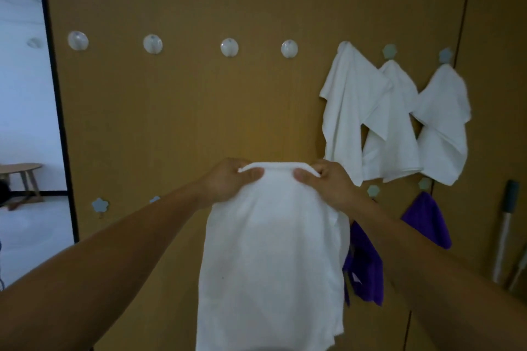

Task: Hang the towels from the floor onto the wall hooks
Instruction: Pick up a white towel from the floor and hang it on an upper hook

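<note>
Risk, missed hook: we judge that the nearest free round translucent plastic hook (289, 48) is small and smooth. A thick bunched edge could slide off it and drop the towel to the floor.
Risk, neighbours: lifting to the right could brush the hung white towels (348, 111) and knock one loose.
Held towel: we hold the soft white terry towel (271, 251) before the matt brown wall panel (199, 108), below the hook row. It hangs limp in loose folds.
Left hand: our left hand (231, 179) pinches the top hem, thumb in front.
Right hand: our right hand (328, 179) pinches the same hem further along.
Other cloth: plush purple cloths (427, 219) hang lower right, below small pale flower-shaped hooks (373, 190).
</note>
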Available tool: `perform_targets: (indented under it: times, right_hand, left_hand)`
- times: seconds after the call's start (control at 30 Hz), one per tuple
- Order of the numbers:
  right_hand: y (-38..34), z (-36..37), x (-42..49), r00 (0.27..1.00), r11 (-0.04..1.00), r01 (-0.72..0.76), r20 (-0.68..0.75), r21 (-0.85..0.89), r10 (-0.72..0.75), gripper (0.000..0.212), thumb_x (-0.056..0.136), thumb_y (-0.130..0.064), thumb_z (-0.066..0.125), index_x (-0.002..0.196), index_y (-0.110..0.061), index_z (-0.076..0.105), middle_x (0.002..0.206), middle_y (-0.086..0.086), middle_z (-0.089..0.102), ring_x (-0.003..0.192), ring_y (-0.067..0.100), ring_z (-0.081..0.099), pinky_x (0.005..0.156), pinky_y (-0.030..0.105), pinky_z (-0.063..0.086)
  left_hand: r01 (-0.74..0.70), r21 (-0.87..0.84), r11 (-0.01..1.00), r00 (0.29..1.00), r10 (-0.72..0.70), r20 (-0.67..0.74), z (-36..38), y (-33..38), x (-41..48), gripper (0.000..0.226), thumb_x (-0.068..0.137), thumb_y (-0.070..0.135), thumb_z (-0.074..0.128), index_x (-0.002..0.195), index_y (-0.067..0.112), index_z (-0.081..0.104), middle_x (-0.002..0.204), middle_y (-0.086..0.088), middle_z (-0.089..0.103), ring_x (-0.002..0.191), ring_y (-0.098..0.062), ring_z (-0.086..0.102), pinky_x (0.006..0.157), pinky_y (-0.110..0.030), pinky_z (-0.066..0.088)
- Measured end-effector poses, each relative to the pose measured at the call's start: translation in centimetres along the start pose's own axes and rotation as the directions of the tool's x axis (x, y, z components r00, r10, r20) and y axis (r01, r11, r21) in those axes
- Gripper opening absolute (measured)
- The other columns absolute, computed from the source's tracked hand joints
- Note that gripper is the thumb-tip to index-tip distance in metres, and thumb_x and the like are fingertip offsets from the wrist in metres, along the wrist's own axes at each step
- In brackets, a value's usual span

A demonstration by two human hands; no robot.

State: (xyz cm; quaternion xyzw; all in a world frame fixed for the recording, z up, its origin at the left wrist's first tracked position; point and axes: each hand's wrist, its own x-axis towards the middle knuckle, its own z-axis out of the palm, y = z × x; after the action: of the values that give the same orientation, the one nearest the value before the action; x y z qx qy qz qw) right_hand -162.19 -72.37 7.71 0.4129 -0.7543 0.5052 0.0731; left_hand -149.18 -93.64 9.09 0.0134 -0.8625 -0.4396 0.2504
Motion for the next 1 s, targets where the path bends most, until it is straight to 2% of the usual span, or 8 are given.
perform_targets:
  times: [0.1,0.17,0.3,0.47,0.53,0.7,0.83,1.0]
  right_hand:
    - [0.0,-1.2,3.6,0.997,0.997,0.073,-0.014,0.036,-0.073,0.032,0.086,-0.048,0.066,0.056,-0.038,0.065,0.058,-0.018,0.063,0.055,-0.003,0.059,0.052,0.011,0.042]
    - [-0.4,-2.1,6.0,0.992,0.991,0.125,-0.041,0.037,-0.123,0.022,0.088,-0.043,0.065,0.067,-0.038,0.07,0.068,-0.016,0.069,0.062,-0.003,0.063,0.057,0.013,0.045]
    - [-1.3,-4.5,11.4,0.97,0.982,0.187,-0.159,-0.013,-0.186,0.02,0.091,-0.04,0.061,0.089,-0.023,0.071,0.088,0.001,0.072,0.084,0.017,0.067,0.08,0.035,0.053]
    - [-2.5,-6.6,17.3,0.919,0.96,0.238,-0.287,-0.149,-0.272,0.03,0.093,-0.041,0.055,0.092,-0.014,0.067,0.087,0.003,0.068,0.084,0.022,0.064,0.081,0.042,0.053]
    - [-2.6,-7.0,19.5,0.906,0.955,0.229,-0.317,-0.188,-0.28,0.03,0.094,-0.042,0.052,0.093,-0.014,0.065,0.088,0.002,0.066,0.085,0.022,0.062,0.08,0.04,0.052]
    - [-3.0,-8.0,25.0,0.864,0.943,0.224,-0.397,-0.247,-0.309,0.026,0.095,-0.039,0.051,0.088,-0.015,0.058,0.087,0.002,0.062,0.086,0.024,0.061,0.078,0.04,0.05]
    - [-3.5,-8.5,29.0,0.835,0.938,0.219,-0.445,-0.269,-0.323,0.028,0.095,-0.039,0.051,0.1,-0.014,0.061,0.098,0.004,0.065,0.093,0.025,0.061,0.083,0.041,0.051]
    - [-5.1,-9.8,34.1,0.784,0.937,0.177,-0.532,-0.301,-0.319,0.036,0.095,-0.041,0.051,0.113,-0.011,0.061,0.113,0.009,0.065,0.105,0.028,0.061,0.09,0.044,0.05]
  left_hand:
    - [-0.08,0.182,0.98,0.992,0.096,-0.085,0.2,0.7,3.4,0.025,0.095,0.041,0.054,0.084,0.022,0.065,0.08,0.008,0.063,0.072,-0.009,0.059,0.063,-0.022,0.045]
    - [-0.12,0.26,0.958,0.976,0.161,-0.146,0.2,1.5,5.8,0.029,0.097,0.039,0.049,0.091,0.014,0.063,0.085,0.003,0.062,0.075,-0.012,0.056,0.064,-0.021,0.042]
    - [-0.193,0.362,0.912,0.918,0.298,-0.263,0.4,4.0,10.8,0.025,0.098,0.032,0.049,0.082,0.015,0.056,0.076,0.005,0.055,0.072,-0.015,0.051,0.057,-0.015,0.035]
    - [-0.192,0.41,0.892,0.852,0.359,-0.381,-0.2,7.0,16.5,0.027,0.089,0.046,0.056,0.071,0.026,0.053,0.069,0.011,0.056,0.066,-0.011,0.054,0.055,-0.025,0.037]
    - [-0.182,0.421,0.889,0.859,0.352,-0.372,-0.9,7.8,18.7,0.032,0.083,0.054,0.058,0.069,0.025,0.055,0.067,0.013,0.057,0.063,-0.007,0.055,0.054,-0.024,0.037]
    - [-0.255,0.457,0.852,0.824,0.439,-0.358,-3.0,8.8,24.3,0.035,0.093,0.043,0.052,0.064,0.024,0.048,0.064,0.011,0.051,0.061,-0.009,0.048,0.055,-0.026,0.035]
    - [-0.273,0.559,0.783,0.777,0.522,-0.351,-4.2,9.3,28.5,0.034,0.095,0.041,0.047,0.064,0.026,0.044,0.067,0.01,0.051,0.062,-0.008,0.048,0.055,-0.029,0.034]
    - [-0.299,0.584,0.755,0.699,0.59,-0.404,-5.8,10.7,33.7,0.033,0.095,0.04,0.049,0.066,0.025,0.045,0.068,0.009,0.049,0.07,-0.018,0.05,0.062,-0.028,0.031]
